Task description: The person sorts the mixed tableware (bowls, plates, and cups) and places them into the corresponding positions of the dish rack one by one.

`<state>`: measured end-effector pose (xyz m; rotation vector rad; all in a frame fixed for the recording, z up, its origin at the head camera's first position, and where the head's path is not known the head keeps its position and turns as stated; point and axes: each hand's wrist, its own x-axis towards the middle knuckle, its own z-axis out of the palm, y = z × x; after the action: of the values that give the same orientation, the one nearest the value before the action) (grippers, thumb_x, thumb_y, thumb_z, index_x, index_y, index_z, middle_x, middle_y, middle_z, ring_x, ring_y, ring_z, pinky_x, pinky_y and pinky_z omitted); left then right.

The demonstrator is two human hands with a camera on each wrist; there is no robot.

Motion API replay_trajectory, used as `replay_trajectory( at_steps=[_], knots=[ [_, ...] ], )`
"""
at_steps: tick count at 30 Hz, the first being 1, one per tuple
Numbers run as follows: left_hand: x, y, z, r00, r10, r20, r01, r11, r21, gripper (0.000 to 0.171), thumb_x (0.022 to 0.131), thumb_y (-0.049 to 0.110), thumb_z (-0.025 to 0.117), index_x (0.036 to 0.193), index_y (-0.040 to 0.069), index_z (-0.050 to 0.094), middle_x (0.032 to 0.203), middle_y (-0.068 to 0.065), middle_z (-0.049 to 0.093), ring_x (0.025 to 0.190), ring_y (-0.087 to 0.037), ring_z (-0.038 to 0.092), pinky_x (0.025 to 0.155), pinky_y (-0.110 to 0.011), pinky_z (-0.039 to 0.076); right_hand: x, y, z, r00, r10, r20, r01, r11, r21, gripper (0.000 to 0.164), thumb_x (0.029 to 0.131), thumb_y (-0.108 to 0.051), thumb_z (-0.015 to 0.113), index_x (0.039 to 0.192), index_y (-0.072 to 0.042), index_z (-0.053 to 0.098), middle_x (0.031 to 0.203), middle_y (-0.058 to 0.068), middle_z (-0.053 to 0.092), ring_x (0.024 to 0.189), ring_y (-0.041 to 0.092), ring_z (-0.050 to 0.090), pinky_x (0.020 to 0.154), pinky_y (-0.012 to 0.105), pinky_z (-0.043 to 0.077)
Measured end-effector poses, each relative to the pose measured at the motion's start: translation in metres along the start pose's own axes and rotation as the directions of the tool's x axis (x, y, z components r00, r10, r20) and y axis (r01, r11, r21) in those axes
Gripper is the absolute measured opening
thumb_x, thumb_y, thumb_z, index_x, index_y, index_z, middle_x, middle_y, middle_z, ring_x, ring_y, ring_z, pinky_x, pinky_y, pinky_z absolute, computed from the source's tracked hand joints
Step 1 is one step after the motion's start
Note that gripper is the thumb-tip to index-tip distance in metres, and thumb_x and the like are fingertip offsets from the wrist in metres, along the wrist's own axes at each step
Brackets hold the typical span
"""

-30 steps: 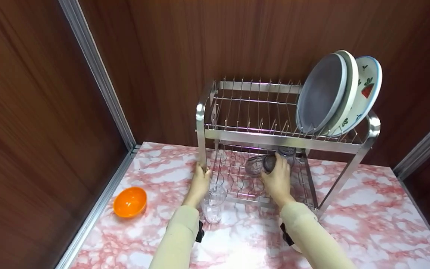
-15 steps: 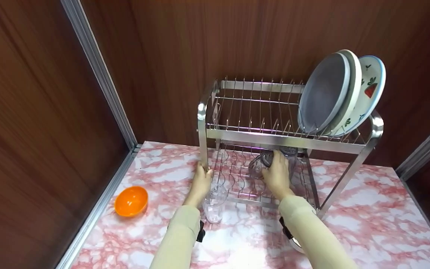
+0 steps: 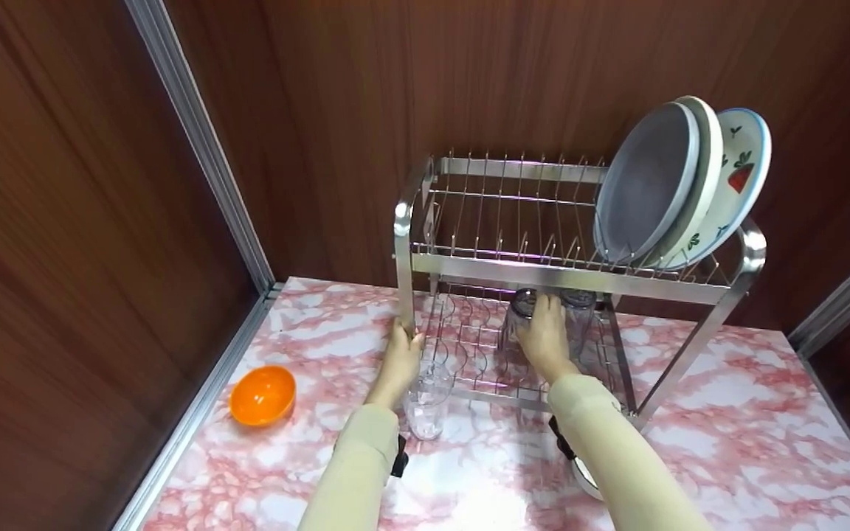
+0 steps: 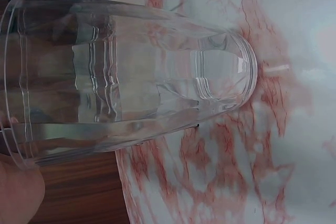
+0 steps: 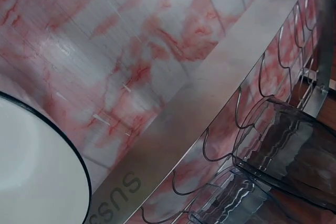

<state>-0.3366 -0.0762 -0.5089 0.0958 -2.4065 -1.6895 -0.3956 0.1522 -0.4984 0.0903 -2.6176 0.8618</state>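
My right hand (image 3: 547, 343) reaches under the upper tier of the metal dish rack (image 3: 572, 279). It grips a dark tinted glass (image 3: 511, 328), which stands upside down on the wire lower tier, partly hidden by the fingers. Close on its right is a second tinted glass (image 3: 580, 324). In the right wrist view both glasses show side by side on the wire, the nearer glass (image 5: 289, 150) above the other. My left hand (image 3: 399, 361) holds the rack's left front post (image 3: 404, 287). Beside that wrist, a clear glass (image 4: 157, 72) stands upright on the table.
An orange bowl (image 3: 263, 396) sits on the marbled table at left. A grey plate (image 3: 646, 184) and a strawberry-patterned plate (image 3: 742, 177), with another between, stand upright in the top tier's right end. A white dish with a dark rim (image 5: 42, 166) lies under the right forearm.
The tinted glass in my right hand has gone from tilted, base toward the right, to upside down next to the other tinted glass. My left hand has kept its hold on the post.
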Motion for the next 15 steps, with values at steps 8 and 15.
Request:
replay_trajectory(
  at_steps=[8, 15],
  knots=[
    [0.0012, -0.0002, 0.0002, 1.0, -0.009, 0.008, 0.009, 1.0, -0.01, 0.027, 0.091, 0.013, 0.042, 0.114, 0.004, 0.032, 0.106, -0.019, 0.051, 0.104, -0.028, 0.05, 0.097, -0.043, 0.039, 0.0026, -0.0002, -0.0006, 1.0, 0.002, -0.01, -0.002, 1.0, 0.016, 0.068, 0.065, -0.003, 0.064, 0.125, 0.007, 0.033, 0.118, 0.023, 0.041, 0.112, 0.037, 0.037, 0.099, 0.044, 0.035],
    [0.0, -0.001, 0.0, 1.0, 0.004, 0.007, -0.004, 1.0, 0.004, 0.028, 0.091, 0.012, 0.042, 0.117, 0.005, 0.032, 0.107, -0.018, 0.051, 0.107, -0.028, 0.049, 0.099, -0.044, 0.037, 0.0041, 0.0002, -0.0019, 0.999, 0.012, 0.041, -0.012, 1.0, 0.01, 0.067, 0.071, -0.003, 0.062, 0.128, 0.007, 0.029, 0.123, 0.024, 0.037, 0.118, 0.036, 0.033, 0.104, 0.042, 0.029]
  ],
)
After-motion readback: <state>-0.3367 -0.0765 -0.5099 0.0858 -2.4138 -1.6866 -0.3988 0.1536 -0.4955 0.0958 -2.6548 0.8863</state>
